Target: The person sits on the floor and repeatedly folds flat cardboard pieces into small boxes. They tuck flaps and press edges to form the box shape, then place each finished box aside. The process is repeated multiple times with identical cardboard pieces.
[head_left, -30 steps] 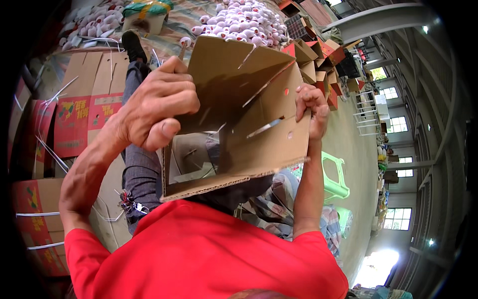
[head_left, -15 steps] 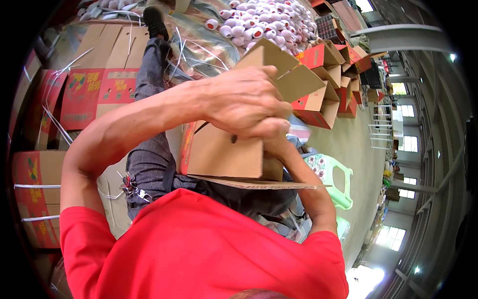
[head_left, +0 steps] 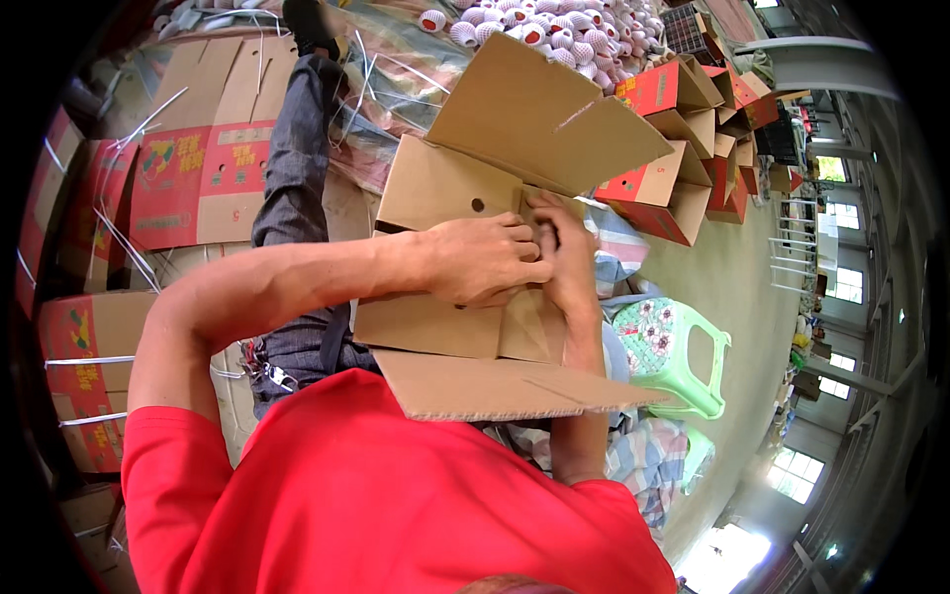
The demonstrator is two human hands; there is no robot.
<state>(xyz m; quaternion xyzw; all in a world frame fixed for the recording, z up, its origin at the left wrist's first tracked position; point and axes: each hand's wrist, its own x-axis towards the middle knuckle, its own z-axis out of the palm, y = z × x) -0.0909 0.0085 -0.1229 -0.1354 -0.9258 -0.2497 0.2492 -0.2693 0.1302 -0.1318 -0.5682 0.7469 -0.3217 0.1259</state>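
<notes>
A brown cardboard box [head_left: 435, 329] lies across my lap, its inner side flaps folded inward with a round hole in each. The large far flap [head_left: 539, 109] stands up and the large near flap [head_left: 485, 386] spreads toward my red shirt. My left hand [head_left: 485, 259] rests on the folded flaps near the right end, fingers curled under; anything inside them is hidden. Against it, my right hand [head_left: 562, 252] reaches round the box's right end with bent fingers on the cardboard.
Flattened red and brown cartons [head_left: 168, 183] lie at left, with loose white straps. Net-wrapped fruit [head_left: 584, 35] is heaped at the back. Several opened cartons [head_left: 658, 183] stand at back right. A green plastic stool [head_left: 683, 361] is beside my right arm.
My left hand has come down from above the box onto its folded flaps. The right hand, mostly hidden before, now shows beside it. The near flap is tilted more into view.
</notes>
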